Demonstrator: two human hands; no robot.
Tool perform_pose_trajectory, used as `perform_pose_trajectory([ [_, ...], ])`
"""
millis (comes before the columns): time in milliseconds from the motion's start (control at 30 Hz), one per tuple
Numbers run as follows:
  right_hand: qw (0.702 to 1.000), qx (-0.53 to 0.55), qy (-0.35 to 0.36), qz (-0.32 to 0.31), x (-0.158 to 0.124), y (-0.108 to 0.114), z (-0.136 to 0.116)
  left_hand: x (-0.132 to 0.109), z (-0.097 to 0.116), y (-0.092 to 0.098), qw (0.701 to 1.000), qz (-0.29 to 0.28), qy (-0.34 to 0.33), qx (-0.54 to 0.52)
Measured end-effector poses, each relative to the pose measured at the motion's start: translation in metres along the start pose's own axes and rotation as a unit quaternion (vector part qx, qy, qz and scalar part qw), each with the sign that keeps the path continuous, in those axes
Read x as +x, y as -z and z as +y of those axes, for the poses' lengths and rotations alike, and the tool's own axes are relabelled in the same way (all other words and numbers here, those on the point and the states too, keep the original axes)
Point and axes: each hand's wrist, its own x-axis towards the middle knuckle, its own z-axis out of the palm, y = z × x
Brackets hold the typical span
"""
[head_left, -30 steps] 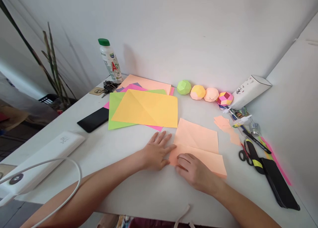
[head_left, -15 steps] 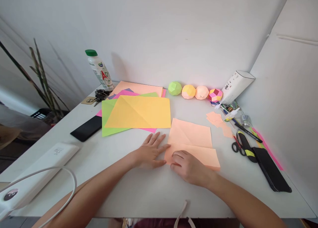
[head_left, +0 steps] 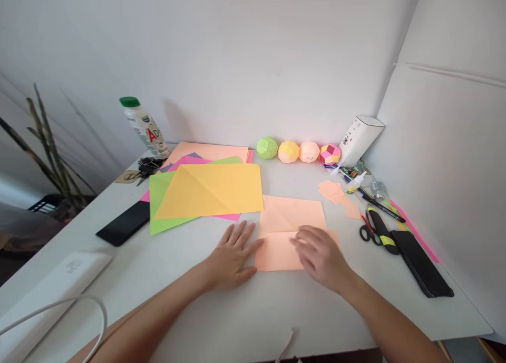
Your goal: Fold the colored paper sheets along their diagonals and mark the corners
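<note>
A peach sheet of paper point(head_left: 276, 252) lies in front of me, its near part folded back over the far part. My left hand point(head_left: 233, 257) rests flat on the table with fingers spread; its index fingertip and thumb touch the paper's left edge. Over the right half of the folded flap is my right hand point(head_left: 322, 257), fingers loosely bent and a little apart, slightly blurred. I see nothing held in it. Its fingertips are at the paper's surface, and the hand hides part of the flap's right side.
Left of the peach sheet are a yellow sheet point(head_left: 213, 189) and a green sheet point(head_left: 158, 205). A black phone point(head_left: 124, 223) and a white power strip point(head_left: 59, 294) lie farther left. Several paper balls point(head_left: 288, 151) line the wall. Scissors point(head_left: 369, 234) and a black case point(head_left: 421, 263) are at right.
My right hand has moved right along the folded flap, and its fingers have loosened. The flap lies flatter. My left hand stays by the paper's left edge. The camera view has shifted.
</note>
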Motion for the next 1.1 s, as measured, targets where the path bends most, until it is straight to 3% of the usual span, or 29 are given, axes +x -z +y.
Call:
perform_pose_trajectory([
  [133,0.961,-0.072,-0.241,0.119,-0.042,0.018,0.018,-0.016,0.015,-0.021,0.989,0.101,-0.071,0.082],
  [233,0.924,0.015,-0.366,0.113,-0.071,0.011,0.015,-0.025,0.030,-0.044,0.953,0.220,-0.144,0.149],
  [300,0.906,0.056,-0.408,0.097,-0.080,0.004,0.010,-0.026,0.039,-0.059,0.934,0.275,-0.154,0.166],
  [400,0.899,0.066,-0.425,0.082,-0.083,-0.004,0.003,-0.021,0.054,-0.072,0.923,0.321,-0.119,0.178],
  [467,0.900,0.056,-0.425,0.083,-0.082,-0.005,0.000,-0.013,0.064,-0.067,0.924,0.316,-0.080,0.200],
  [500,0.902,0.045,-0.421,0.085,-0.081,-0.005,0.000,-0.009,0.070,-0.061,0.927,0.295,-0.075,0.217],
  [567,0.910,0.018,-0.405,0.084,-0.080,-0.005,-0.001,0.004,0.080,-0.045,0.941,0.195,-0.106,0.256],
  [667,0.919,-0.020,-0.389,0.061,-0.080,-0.005,-0.002,0.026,0.090,-0.024,0.941,0.141,-0.095,0.294],
  [767,0.922,-0.057,-0.381,0.035,-0.081,-0.007,-0.003,0.045,0.091,-0.016,0.952,0.108,-0.098,0.271],
  [1100,0.933,-0.110,-0.344,-0.001,-0.084,-0.017,-0.004,0.064,0.099,-0.015,0.942,0.252,-0.138,0.171],
])
